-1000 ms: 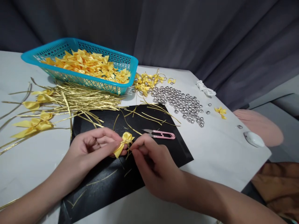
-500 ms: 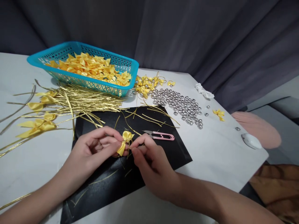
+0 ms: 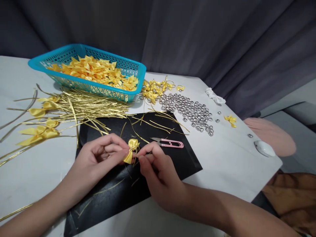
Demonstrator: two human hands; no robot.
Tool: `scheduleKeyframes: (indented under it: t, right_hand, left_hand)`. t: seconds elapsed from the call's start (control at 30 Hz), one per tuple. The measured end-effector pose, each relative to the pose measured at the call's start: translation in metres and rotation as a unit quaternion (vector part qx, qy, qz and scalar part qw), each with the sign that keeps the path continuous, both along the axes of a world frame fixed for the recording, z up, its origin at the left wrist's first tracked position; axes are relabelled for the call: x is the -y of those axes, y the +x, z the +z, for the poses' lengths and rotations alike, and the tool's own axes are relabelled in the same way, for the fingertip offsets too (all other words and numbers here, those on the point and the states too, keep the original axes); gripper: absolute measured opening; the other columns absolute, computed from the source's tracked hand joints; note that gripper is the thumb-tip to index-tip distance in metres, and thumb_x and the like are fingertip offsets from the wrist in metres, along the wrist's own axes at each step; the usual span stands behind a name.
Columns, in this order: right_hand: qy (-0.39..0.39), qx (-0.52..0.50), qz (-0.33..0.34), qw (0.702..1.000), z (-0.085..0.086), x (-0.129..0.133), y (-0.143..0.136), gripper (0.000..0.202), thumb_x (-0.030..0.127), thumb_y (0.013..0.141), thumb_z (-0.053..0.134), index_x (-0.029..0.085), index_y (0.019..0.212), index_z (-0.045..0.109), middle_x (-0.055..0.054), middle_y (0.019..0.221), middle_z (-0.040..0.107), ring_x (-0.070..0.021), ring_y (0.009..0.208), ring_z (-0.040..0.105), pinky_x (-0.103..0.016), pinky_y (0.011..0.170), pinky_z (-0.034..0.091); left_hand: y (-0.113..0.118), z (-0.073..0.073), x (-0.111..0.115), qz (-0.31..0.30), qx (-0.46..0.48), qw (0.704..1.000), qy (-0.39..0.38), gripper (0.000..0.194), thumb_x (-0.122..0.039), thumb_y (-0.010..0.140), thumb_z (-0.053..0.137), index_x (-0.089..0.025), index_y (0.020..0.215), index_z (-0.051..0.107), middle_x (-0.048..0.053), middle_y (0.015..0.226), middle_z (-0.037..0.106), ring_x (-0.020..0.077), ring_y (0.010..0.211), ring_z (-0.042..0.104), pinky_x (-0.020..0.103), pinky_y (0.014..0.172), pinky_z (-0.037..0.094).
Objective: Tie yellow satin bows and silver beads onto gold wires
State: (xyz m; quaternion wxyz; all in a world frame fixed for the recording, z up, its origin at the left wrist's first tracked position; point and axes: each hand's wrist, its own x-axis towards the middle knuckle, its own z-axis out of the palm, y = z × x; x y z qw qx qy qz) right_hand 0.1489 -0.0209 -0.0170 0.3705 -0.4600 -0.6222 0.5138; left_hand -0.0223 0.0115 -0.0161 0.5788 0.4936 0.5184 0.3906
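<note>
Between thumb and fingers my left hand (image 3: 105,156) pinches a small yellow ribbon bow (image 3: 128,157). A thin gold cord (image 3: 136,154) loops around the bow's middle, and my right hand (image 3: 156,169) pinches its end just to the right. Both hands are closed and hover over a black mat (image 3: 108,207). Pink-handled thread snips (image 3: 170,143) lie on the mat beyond my right hand. Cut gold cord pieces (image 3: 160,126) are scattered across the mat.
A blue basket (image 3: 142,74) full of yellow bows stands at the back left. Before it lies a heap of gold cords (image 3: 93,107). Silver heart-shaped beads (image 3: 190,110) spread to the right, near finished-looking bows (image 3: 153,89). A white computer mouse (image 3: 264,148) sits by the right edge.
The bow has turned slightly in my left fingers, showing its lower tail more broadly. Both hands keep nearly the same place and grip.
</note>
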Motion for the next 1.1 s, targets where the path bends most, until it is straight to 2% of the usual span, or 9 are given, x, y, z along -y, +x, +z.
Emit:
scheduleKeyframes:
  t: [0.13,0.3,0.7,0.83,1.1]
  right_hand:
    - [-0.011,-0.006,-0.019,1.0,-0.001,0.002,-0.003,0.013,0.028,0.096,0.038,0.018,0.091,0.043,0.01,0.052,0.033,-0.0065,0.041,0.025,-0.021,0.039,0.018]
    - [-0.008,-0.022,-0.028,0.999,-0.001,0.003,-0.006,0.011,0.026,0.096,0.037,0.018,0.091,0.042,0.01,0.054,0.035,-0.0066,0.043,0.026,-0.02,0.04,0.02]
    - [-0.005,-0.035,-0.04,0.999,-0.004,0.005,-0.007,0.008,0.024,0.096,0.037,0.019,0.091,0.042,0.01,0.054,0.033,-0.0061,0.044,0.025,-0.019,0.04,0.02]
    - [-0.009,-0.022,-0.041,0.999,-0.002,0.004,-0.007,0.01,0.025,0.096,0.037,0.019,0.092,0.042,0.01,0.054,0.033,-0.0058,0.043,0.025,-0.018,0.04,0.019]
    - [-0.007,-0.014,-0.045,0.999,-0.003,0.001,-0.007,0.012,0.028,0.096,0.037,0.019,0.091,0.042,0.009,0.054,0.034,-0.0062,0.044,0.027,-0.019,0.041,0.021]
  left_hand:
    - [0.002,0.001,0.0,0.005,-0.006,1.0,0.018,0.01,-0.028,0.063,0.071,-0.02,0.064,0.066,-0.002,0.052,0.067,0.0072,0.048,0.059,0.011,0.047,0.043]
    - [0.003,0.0,0.001,0.023,-0.01,0.999,0.026,0.012,-0.027,0.063,0.07,-0.023,0.073,0.065,-0.004,0.053,0.069,0.008,0.046,0.06,0.011,0.045,0.045]
    - [0.003,-0.002,0.0,0.019,-0.039,0.996,0.077,0.003,-0.028,0.066,0.068,-0.025,0.067,0.07,-0.004,0.055,0.068,0.0072,0.048,0.06,0.009,0.046,0.046]
    - [0.005,0.002,0.001,0.042,-0.032,0.994,0.095,0.002,-0.024,0.062,0.071,-0.023,0.064,0.072,-0.003,0.057,0.07,0.0079,0.049,0.064,0.009,0.047,0.048]
    - [0.012,0.009,0.002,0.068,0.008,0.995,0.074,0.012,-0.014,0.052,0.077,-0.022,0.06,0.072,-0.003,0.059,0.072,0.0108,0.048,0.067,0.012,0.049,0.055]
